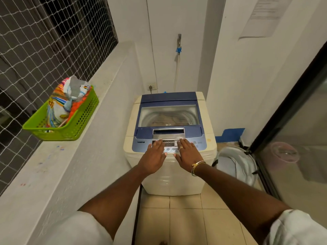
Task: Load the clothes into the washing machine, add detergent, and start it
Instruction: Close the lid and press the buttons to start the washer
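A cream top-loading washing machine (201, 152) with a blue lid (169, 99) stands against the far wall. Its lid is down, and the drum shows through the clear window (168, 115). My left hand (154, 156) and my right hand (187, 154) lie flat, fingers spread, on the blue control panel (141, 145) at the front, on either side of the display. Neither hand holds anything. On the ledge to the left, a green plastic basket (77, 124) holds colourful detergent bags (60, 106).
A netted window runs along the left above the white ledge (58, 167). A white laundry bag (235, 163) sits on the floor right of the machine, by a glass sliding door (292, 138). A tap with a hose (178, 50) and a wall socket (151, 87) are behind the machine.
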A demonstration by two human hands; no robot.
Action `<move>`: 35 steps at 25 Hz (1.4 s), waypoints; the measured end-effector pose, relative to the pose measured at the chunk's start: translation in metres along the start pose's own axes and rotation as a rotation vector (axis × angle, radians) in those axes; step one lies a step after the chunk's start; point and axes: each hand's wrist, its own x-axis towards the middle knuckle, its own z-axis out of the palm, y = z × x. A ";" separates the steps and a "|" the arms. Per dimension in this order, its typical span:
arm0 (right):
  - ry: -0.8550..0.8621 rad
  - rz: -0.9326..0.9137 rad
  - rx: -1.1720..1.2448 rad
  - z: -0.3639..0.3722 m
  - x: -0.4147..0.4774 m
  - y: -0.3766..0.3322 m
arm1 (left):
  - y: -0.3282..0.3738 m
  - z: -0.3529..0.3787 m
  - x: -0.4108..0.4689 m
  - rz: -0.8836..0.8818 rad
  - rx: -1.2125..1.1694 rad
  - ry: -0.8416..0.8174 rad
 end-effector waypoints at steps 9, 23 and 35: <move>-0.038 0.015 -0.027 0.003 -0.005 -0.014 | -0.005 0.012 -0.012 0.052 0.026 -0.010; -0.072 0.044 -0.029 0.004 0.002 -0.019 | -0.010 0.004 -0.005 0.059 0.022 -0.009; -0.084 0.034 -0.048 0.014 -0.002 -0.020 | -0.012 0.017 -0.007 0.029 0.025 -0.040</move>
